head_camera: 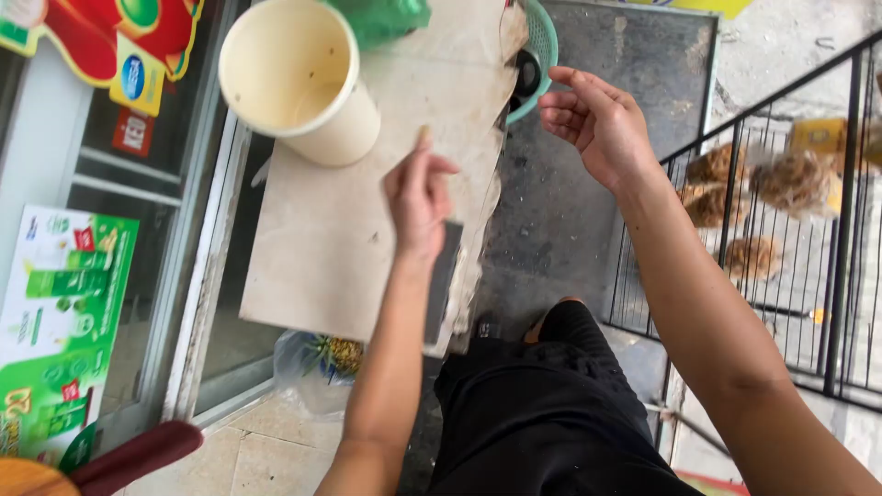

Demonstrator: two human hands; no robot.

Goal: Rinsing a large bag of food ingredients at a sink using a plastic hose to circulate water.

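Outdoors, beside a glass shopfront with coloured posters, a pale stone-topped table (340, 248) is standing over a grey concrete floor (560, 220), with a black wire cage (790, 239) of brown birds off to the right. On the table a large cream plastic cup (299, 78) is sitting near the far left corner, looking empty from here, with a green bag (381, 18) behind it and a teal basket (540, 50) at the far edge.

The person's left hand (421, 197) is hovering over the middle of the table, index finger raised and the other fingers loosely curled, holding nothing that can be seen. The right hand (597, 124) is hanging just past the table's ragged right edge, close to the basket, its fingers (562, 108) curled inward and narrow; whether they are pinching something small cannot be told.

Judging from this, both hands are working beside the cup rather than on it. Reaching for the cup well would mean coming at its side wall low down, since it looks light and tall and could tip, and keeping clear of the crumbling table edge.
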